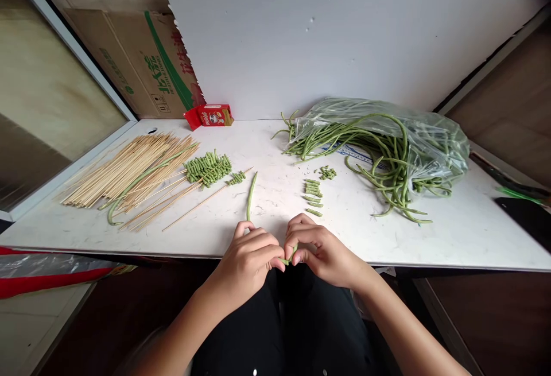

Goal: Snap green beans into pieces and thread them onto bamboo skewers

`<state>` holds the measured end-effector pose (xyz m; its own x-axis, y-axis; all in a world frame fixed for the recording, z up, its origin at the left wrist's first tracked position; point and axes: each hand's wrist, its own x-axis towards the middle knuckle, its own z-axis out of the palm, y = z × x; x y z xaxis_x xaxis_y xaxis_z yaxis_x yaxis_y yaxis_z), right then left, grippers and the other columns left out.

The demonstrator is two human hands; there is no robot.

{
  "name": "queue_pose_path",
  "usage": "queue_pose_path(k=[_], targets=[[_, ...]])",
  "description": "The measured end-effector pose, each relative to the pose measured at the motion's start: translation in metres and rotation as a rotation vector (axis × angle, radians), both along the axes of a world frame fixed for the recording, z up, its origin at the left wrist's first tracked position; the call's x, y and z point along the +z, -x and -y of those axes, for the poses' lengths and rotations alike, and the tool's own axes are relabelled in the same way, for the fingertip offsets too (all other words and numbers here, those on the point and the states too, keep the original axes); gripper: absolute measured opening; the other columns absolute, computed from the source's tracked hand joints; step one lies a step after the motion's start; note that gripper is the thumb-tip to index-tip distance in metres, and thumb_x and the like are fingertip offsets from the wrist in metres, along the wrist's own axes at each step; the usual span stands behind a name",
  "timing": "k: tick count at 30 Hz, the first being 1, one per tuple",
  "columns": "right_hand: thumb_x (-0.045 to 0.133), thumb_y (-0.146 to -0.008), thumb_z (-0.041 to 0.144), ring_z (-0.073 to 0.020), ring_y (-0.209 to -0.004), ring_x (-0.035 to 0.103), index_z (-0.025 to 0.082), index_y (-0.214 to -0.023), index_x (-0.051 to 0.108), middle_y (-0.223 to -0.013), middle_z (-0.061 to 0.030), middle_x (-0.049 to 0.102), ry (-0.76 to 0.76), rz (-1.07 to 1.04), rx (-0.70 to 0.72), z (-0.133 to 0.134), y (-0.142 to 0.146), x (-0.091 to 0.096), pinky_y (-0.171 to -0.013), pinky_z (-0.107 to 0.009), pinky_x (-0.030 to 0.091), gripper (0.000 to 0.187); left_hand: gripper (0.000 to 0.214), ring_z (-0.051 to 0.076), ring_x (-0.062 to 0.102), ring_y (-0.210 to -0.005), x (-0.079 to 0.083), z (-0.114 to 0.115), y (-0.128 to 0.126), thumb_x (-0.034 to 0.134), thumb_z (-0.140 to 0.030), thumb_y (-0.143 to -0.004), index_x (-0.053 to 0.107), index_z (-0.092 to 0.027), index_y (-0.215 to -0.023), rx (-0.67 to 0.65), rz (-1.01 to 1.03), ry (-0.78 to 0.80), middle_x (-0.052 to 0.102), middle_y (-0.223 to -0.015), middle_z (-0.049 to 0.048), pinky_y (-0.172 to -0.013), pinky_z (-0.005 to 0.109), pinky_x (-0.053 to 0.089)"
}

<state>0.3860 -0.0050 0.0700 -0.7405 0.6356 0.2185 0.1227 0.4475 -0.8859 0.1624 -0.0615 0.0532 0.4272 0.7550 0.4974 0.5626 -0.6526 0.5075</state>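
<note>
Across the middle of the frame runs a table. Skewers lie at its left, a long bean across them, bean pieces on skewers to their right. Behind, at upper left, a small box sits before a carton. Right of centre lies a column of cut pieces; farther right, a bag with beans in it and spilling out

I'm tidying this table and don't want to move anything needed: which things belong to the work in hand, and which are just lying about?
Seemingly in use:
bean in the left hand and right hand
short bean pieces
skewers, some threaded with beans
long beans in the plastic bag

Seemingly just lying about:
red packet
cardboard
dark flat object, right edge
</note>
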Motion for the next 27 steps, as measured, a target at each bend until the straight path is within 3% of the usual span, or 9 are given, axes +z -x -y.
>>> queue_pose_path(k=[7, 12, 15, 17, 18, 20, 23, 25, 27], targets=[[0.063, -0.085, -0.003, -0.0212, -0.098, 0.059, 0.02, -0.09, 0.078, -0.093, -0.0055, 0.061, 0.274, 0.046, 0.099, -0.002, -0.014, 0.011, -0.078, -0.03, 0.055, 0.028, 0.02, 0.013, 0.061, -0.079, 0.007, 0.009, -0.009, 0.063, -0.005, -0.1, 0.064, -0.019, -0.085, -0.113, 0.061, 0.066, 0.071, -0.085, -0.0017, -0.084, 0.033, 0.04], [0.058, -0.084, -0.001, -0.0194, -0.093, 0.061, 0.019, -0.089, 0.076, -0.092, -0.0047, 0.062, 0.347, 0.08, 0.164, 0.0, -0.015, 0.017, -0.078, -0.03, 0.054, 0.028, 0.02, 0.014, 0.059, -0.08, 0.012, 0.016, -0.014, 0.064, -0.003, -0.098, 0.065, -0.018, -0.085, -0.144, 0.08, 0.12, 0.072, -0.087, -0.0007, -0.082, 0.031, 0.042], [0.061, -0.088, 0.005, -0.019, -0.089, 0.061, 0.018, -0.089, 0.074, -0.092, -0.0045, 0.062, 0.359, 0.107, 0.2, 0.0, -0.017, 0.017, -0.077, -0.03, 0.052, 0.019, 0.019, 0.015, 0.059, -0.08, 0.015, 0.017, -0.013, 0.064, -0.004, -0.099, 0.066, -0.018, -0.086, -0.157, 0.083, 0.143, 0.072, -0.088, 0.0001, -0.082, 0.032, 0.043], [0.063, -0.095, 0.018, -0.0184, -0.083, 0.059, 0.018, -0.087, 0.071, -0.09, -0.0044, 0.061, 0.373, 0.077, 0.209, -0.005, -0.025, 0.016, -0.074, -0.031, 0.051, 0.011, 0.022, 0.015, 0.057, -0.079, 0.019, 0.017, -0.009, 0.062, -0.002, -0.099, 0.065, -0.018, -0.083, -0.151, 0.089, 0.144, 0.071, -0.085, 0.0005, -0.08, 0.031, 0.044], [0.063, -0.098, 0.026, -0.0182, -0.08, 0.058, 0.018, -0.086, 0.069, -0.089, -0.0044, 0.061, 0.366, 0.045, 0.19, -0.009, -0.032, 0.015, -0.074, -0.032, 0.05, 0.016, 0.023, 0.015, 0.057, -0.079, 0.021, 0.016, -0.007, 0.061, -0.002, -0.099, 0.065, -0.018, -0.082, -0.144, 0.102, 0.149, 0.069, -0.083, 0.0006, -0.079, 0.031, 0.044], [0.063, -0.102, 0.043, -0.0202, -0.081, 0.057, 0.019, -0.085, 0.068, -0.088, -0.0054, 0.062, 0.286, -0.03, 0.073, -0.019, -0.047, 0.013, -0.078, -0.036, 0.05, 0.03, 0.022, 0.015, 0.059, -0.082, 0.024, 0.015, -0.004, 0.062, -0.004, -0.099, 0.065, -0.018, -0.083, -0.128, 0.15, 0.175, 0.069, -0.083, 0.0012, -0.078, 0.029, 0.046], [0.074, -0.096, 0.047, -0.0269, -0.1, 0.061, 0.022, -0.097, 0.077, -0.1, -0.0095, 0.069, 0.033, 0.038, -0.261, -0.035, -0.065, 0.007, -0.092, -0.042, 0.048, 0.025, 0.015, 0.016, 0.061, -0.086, 0.027, 0.013, -0.002, 0.065, -0.009, -0.1, 0.067, -0.019, -0.089, -0.105, 0.224, 0.21, 0.07, -0.086, 0.0023, -0.077, 0.027, 0.049], [0.077, -0.094, 0.048, -0.0297, -0.103, 0.061, 0.026, -0.101, 0.081, -0.101, -0.0102, 0.072, -0.127, 0.124, -0.437, -0.041, -0.067, 0.0, -0.09, -0.043, 0.048, 0.024, 0.014, 0.016, 0.061, -0.085, 0.026, 0.012, -0.002, 0.066, -0.01, -0.1, 0.068, -0.019, -0.089, -0.091, 0.226, 0.199, 0.071, -0.087, 0.003, -0.077, 0.027, 0.049], [0.076, -0.094, 0.049, -0.0307, -0.1, 0.059, 0.028, -0.103, 0.083, -0.098, -0.0101, 0.072, -0.244, 0.204, -0.519, -0.042, -0.063, -0.006, -0.086, -0.043, 0.05, 0.023, 0.014, 0.016, 0.062, -0.086, 0.024, 0.011, -0.003, 0.066, -0.011, -0.101, 0.069, -0.018, -0.089, -0.082, 0.204, 0.188, 0.072, -0.088, 0.0034, -0.078, 0.028, 0.05]])
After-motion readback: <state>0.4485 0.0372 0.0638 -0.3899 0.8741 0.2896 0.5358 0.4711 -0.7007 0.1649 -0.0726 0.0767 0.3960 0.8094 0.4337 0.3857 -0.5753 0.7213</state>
